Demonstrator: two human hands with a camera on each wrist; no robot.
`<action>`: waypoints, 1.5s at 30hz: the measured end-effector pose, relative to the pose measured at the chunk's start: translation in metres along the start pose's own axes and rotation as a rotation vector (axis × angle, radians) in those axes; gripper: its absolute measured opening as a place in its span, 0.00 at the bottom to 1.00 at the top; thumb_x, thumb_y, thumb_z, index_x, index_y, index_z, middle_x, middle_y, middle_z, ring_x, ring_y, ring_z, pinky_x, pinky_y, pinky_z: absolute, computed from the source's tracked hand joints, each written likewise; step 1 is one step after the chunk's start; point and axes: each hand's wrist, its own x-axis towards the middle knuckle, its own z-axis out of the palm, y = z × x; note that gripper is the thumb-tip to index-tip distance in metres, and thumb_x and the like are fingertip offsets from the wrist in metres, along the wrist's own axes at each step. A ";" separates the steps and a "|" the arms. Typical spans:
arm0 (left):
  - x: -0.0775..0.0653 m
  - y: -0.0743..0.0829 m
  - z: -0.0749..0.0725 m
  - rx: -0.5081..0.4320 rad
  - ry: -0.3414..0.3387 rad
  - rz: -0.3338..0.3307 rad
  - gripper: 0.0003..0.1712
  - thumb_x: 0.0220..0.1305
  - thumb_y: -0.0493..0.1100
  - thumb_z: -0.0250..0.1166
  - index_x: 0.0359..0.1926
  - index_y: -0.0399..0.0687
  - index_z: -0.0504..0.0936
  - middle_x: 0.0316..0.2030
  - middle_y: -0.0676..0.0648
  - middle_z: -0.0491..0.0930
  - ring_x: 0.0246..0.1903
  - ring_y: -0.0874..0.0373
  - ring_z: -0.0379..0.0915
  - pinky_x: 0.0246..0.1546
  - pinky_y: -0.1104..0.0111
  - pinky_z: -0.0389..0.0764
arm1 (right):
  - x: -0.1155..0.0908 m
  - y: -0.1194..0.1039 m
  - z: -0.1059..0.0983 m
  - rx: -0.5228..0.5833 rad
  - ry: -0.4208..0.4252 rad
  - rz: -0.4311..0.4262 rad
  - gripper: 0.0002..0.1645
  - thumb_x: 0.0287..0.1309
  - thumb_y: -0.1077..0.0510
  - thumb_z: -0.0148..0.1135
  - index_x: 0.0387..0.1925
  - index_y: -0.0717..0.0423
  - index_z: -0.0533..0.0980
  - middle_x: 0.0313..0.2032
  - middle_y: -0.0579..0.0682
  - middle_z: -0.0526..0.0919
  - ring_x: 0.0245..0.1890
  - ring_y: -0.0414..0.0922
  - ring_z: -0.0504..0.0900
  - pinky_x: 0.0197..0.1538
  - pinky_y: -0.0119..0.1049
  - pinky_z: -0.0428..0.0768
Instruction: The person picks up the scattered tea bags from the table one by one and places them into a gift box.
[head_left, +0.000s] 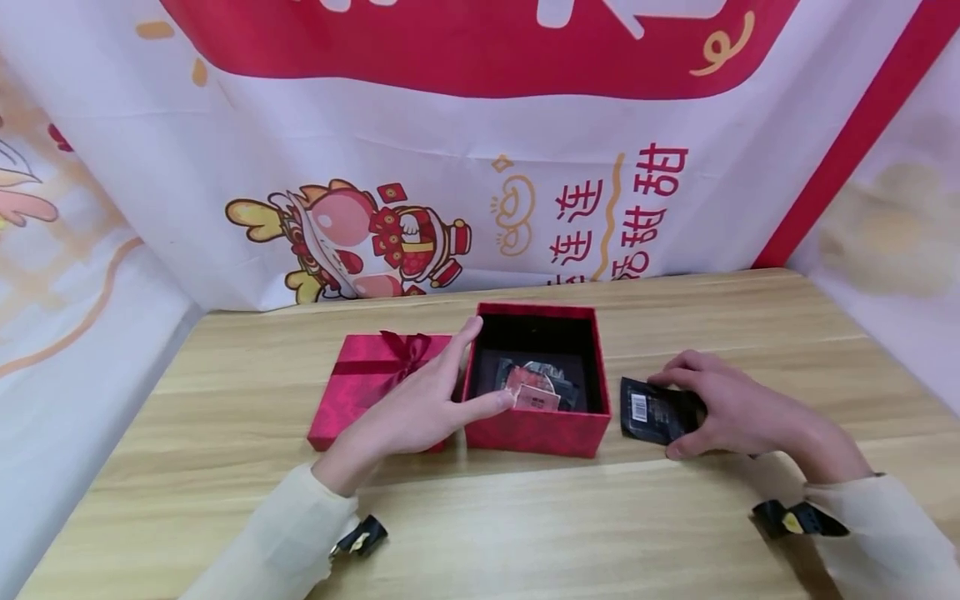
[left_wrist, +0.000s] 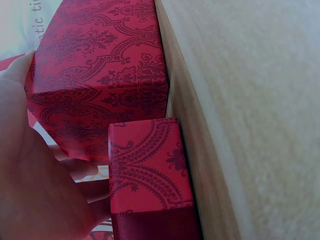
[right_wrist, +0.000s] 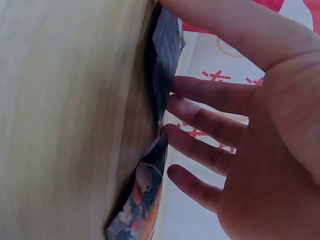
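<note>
A red patterned gift box (head_left: 540, 433) stands lidless, its dark inside holding small packets (head_left: 536, 383), one with a pink label. My left hand (head_left: 420, 404) is spread along its left side, thumb stretched over the front rim; the left wrist view shows the box (left_wrist: 100, 65) beside the fingers. My right hand (head_left: 738, 408) reaches over a flat black packet (head_left: 648, 412) with a white barcode label, lying on the table. In the right wrist view, the spread fingers are at this dark packet (right_wrist: 167, 60), and a packet with a floral print (right_wrist: 140, 205) lies beside it.
Left of the box lies its red lid (head_left: 360, 379) with a dark red ribbon bow, partly behind the left hand. The wooden table (head_left: 510, 525) ends at the back against a white printed cloth (head_left: 480, 133). More cloth hangs at both sides.
</note>
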 end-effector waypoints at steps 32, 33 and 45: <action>0.000 -0.001 0.001 -0.005 0.002 0.002 0.62 0.63 0.80 0.63 0.83 0.84 0.32 0.85 0.63 0.45 0.82 0.52 0.56 0.75 0.39 0.68 | -0.007 0.013 -0.005 -0.018 -0.026 -0.053 0.51 0.39 0.39 0.88 0.66 0.48 0.79 0.62 0.54 0.76 0.60 0.53 0.75 0.64 0.60 0.77; 0.000 -0.001 0.001 -0.007 0.001 0.003 0.62 0.63 0.80 0.63 0.83 0.84 0.32 0.85 0.63 0.45 0.82 0.52 0.56 0.75 0.39 0.68 | -0.007 0.013 -0.005 -0.017 -0.033 -0.046 0.49 0.40 0.40 0.88 0.66 0.47 0.80 0.61 0.53 0.76 0.60 0.52 0.75 0.64 0.60 0.78; 0.000 0.000 0.001 -0.005 -0.001 0.006 0.61 0.63 0.80 0.62 0.83 0.85 0.32 0.85 0.63 0.45 0.81 0.52 0.57 0.75 0.39 0.68 | -0.001 0.001 -0.001 0.005 -0.041 -0.019 0.54 0.42 0.31 0.84 0.70 0.44 0.77 0.62 0.53 0.76 0.58 0.51 0.74 0.61 0.57 0.79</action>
